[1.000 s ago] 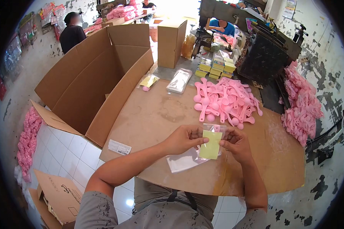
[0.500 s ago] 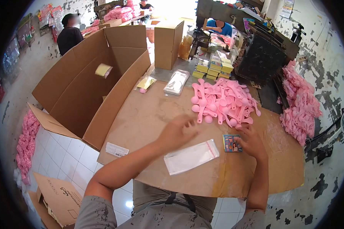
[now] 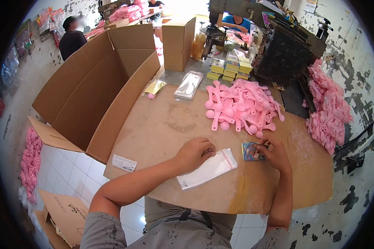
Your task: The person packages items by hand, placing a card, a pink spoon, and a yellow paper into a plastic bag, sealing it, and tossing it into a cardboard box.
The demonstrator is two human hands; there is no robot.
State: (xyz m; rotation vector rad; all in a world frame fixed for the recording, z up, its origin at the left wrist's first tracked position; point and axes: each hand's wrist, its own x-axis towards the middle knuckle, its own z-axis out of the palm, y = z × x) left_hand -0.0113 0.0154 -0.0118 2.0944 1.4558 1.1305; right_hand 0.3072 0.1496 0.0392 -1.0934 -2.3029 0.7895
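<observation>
My left hand (image 3: pixel 195 154) rests over the upper edge of a stack of clear plastic bags (image 3: pixel 207 171), its fingers curled together against the top bag. A reddish strip runs along the bags' right end. My right hand (image 3: pixel 275 154) has thumb and fingers closed on a small printed card at a stack of colourful cards (image 3: pixel 249 152). Just beyond that hand lies a heap of pink plastic scoops (image 3: pixel 241 106). Both hands are low over the cardboard-covered table (image 3: pixel 162 141).
An open cardboard box (image 3: pixel 124 99) stands at the left. Farther back are a filled packet (image 3: pixel 155 87), more clear bags (image 3: pixel 189 86) and stacks of cards (image 3: pixel 230 68). A dark machine (image 3: pixel 284 58) and pink bundles (image 3: pixel 328 110) stand right. Other people are behind.
My left hand has come down onto the plastic bags and its fingers have closed. My right hand has closed on a card. A packet seen in the air over the box is out of sight.
</observation>
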